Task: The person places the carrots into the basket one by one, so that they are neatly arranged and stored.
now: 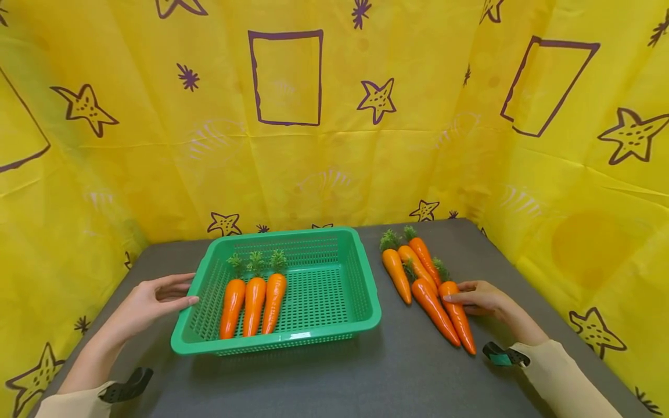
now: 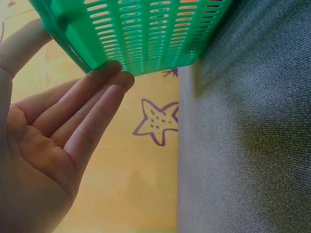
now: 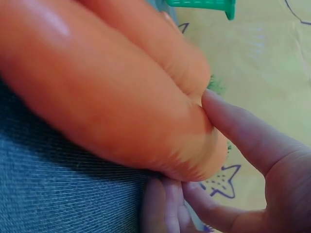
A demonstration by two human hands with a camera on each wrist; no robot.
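Observation:
A green plastic basket (image 1: 319, 334) with slotted walls stands on the dark table. Three orange carrots (image 1: 254, 305) with green tops lie side by side in its left part. At the basket's left rim, my left hand (image 1: 148, 302) grips with the thumb over the edge and the fingers against the outer wall (image 2: 141, 39). To the right of the basket, my right hand (image 1: 483, 299) pinches the thick upper end of the rightmost carrot (image 1: 460, 319). The thumb lies on the carrot (image 3: 121, 97) and the fingertips reach beneath it. That carrot rests on the table.
Several more carrots (image 1: 435, 310) lie in a loose cluster between the basket and my right hand, some touching. Grey-black cloth (image 1: 313, 383) covers the table. Yellow curtains (image 1: 334, 174) with purple drawings hang behind and at both sides.

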